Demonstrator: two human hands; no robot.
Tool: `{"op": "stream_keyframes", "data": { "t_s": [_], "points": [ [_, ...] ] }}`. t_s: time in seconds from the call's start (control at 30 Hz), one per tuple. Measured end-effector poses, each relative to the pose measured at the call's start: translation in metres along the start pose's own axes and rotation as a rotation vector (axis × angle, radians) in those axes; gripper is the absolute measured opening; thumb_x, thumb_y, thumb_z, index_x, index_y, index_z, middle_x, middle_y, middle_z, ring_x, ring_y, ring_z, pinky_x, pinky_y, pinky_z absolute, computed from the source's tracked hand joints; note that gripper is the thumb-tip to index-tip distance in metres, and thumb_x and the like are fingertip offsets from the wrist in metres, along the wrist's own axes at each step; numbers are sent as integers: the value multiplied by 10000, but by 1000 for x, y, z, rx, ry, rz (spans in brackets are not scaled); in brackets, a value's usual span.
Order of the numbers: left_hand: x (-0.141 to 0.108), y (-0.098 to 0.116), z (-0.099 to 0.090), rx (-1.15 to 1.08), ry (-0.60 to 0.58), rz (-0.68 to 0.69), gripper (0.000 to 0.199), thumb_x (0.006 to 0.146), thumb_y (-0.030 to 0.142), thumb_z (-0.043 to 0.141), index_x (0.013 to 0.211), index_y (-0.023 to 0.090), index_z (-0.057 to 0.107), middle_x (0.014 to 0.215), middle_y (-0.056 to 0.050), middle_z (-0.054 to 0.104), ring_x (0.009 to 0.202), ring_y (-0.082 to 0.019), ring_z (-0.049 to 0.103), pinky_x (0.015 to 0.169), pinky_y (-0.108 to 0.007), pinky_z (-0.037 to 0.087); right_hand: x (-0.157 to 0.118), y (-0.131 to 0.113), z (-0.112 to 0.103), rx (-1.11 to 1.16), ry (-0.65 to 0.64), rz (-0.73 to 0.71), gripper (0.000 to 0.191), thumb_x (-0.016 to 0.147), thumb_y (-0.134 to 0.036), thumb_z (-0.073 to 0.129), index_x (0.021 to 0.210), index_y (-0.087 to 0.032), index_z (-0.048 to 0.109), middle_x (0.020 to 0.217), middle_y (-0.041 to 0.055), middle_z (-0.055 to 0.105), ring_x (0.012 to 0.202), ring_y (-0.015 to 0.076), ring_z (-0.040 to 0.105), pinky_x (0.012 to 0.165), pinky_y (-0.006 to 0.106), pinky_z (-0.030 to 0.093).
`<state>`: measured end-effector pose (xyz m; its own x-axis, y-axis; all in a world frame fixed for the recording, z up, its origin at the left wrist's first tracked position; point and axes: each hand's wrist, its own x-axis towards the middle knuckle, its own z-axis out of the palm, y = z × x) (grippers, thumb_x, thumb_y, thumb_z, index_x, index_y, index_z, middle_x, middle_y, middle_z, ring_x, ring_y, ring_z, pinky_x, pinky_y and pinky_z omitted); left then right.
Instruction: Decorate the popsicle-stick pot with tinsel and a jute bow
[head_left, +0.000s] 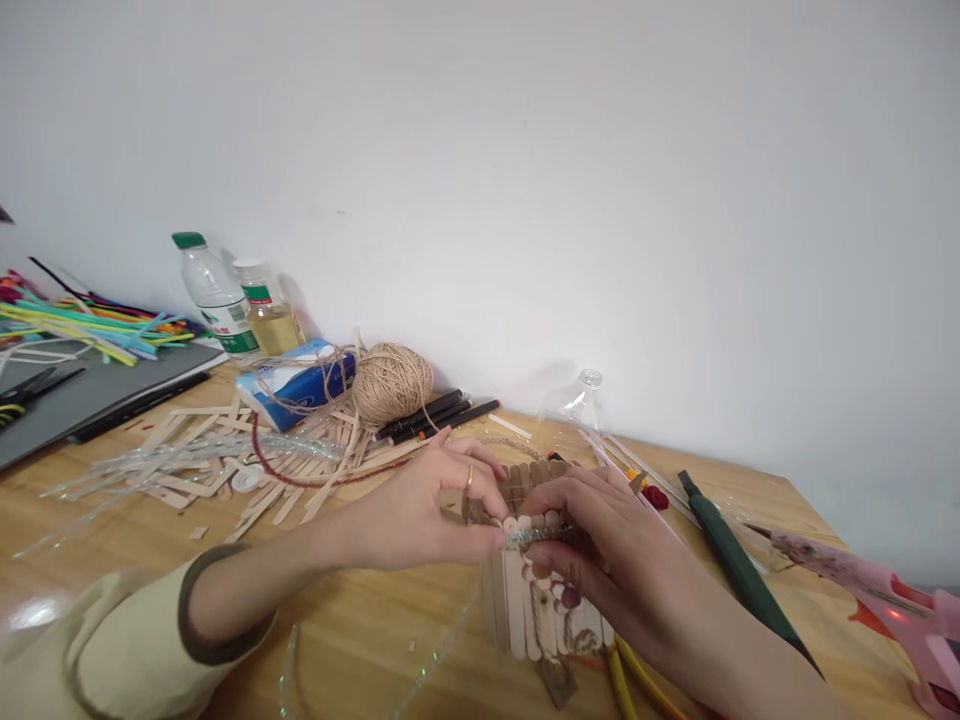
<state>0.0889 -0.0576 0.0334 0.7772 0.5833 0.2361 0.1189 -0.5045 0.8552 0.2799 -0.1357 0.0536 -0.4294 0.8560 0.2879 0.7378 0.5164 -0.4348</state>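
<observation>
A small box of wooden craft sticks (pixel 517 610) stands on the table in front of me, with twine loops and a dark red piece on its front. Along its upper front edge runs a sparkly tinsel strip (pixel 538 536). At the strip's left end, my left hand (pixel 450 500) pinches the strip against the box edge between thumb and index finger. My right hand (pixel 600 530) is closed over the right part of that edge, thumb in front and fingers behind, pressing the strip. The fingers hide the strip's right end.
A pink glue gun (pixel 877 590) and a dark green tool (pixel 739 560) lie at the right. Loose craft sticks (pixel 180 450), a twine ball (pixel 392 383), black markers (pixel 442 415) and a blue-white packet (pixel 296 385) lie left. Two bottles (pixel 217 295) stand by the wall; pipe cleaners (pixel 97 325) lie far left.
</observation>
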Motion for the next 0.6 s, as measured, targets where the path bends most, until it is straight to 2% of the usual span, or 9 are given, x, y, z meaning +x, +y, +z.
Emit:
{"op": "stream_keyframes", "data": {
  "t_s": [0.2,0.33,0.6],
  "points": [
    [0,0,-1,-7,-22,19,86,724,224,656,645,191,647,698,1,645,982,-189,538,965,-396,309,2,1,1,3,-10,-27,126,871,-115,502,916,-233,494,824,-4,612,765,156,540,689,290,395],
    [0,-1,0,-20,-20,18,100,702,220,660,615,180,632,727,-13,633,985,-197,535,913,-368,354,2,-1,0,6,-15,-28,143,857,-95,514,905,-228,499,819,-1,612,767,157,540,688,286,399],
    [1,3,1,-39,-59,-42,112,665,138,613,587,173,540,700,14,585,898,-172,521,840,-316,380,3,-4,0,-2,-40,-26,128,857,-105,510,908,-223,509,819,0,595,778,152,543,684,275,408]
  ]
}}
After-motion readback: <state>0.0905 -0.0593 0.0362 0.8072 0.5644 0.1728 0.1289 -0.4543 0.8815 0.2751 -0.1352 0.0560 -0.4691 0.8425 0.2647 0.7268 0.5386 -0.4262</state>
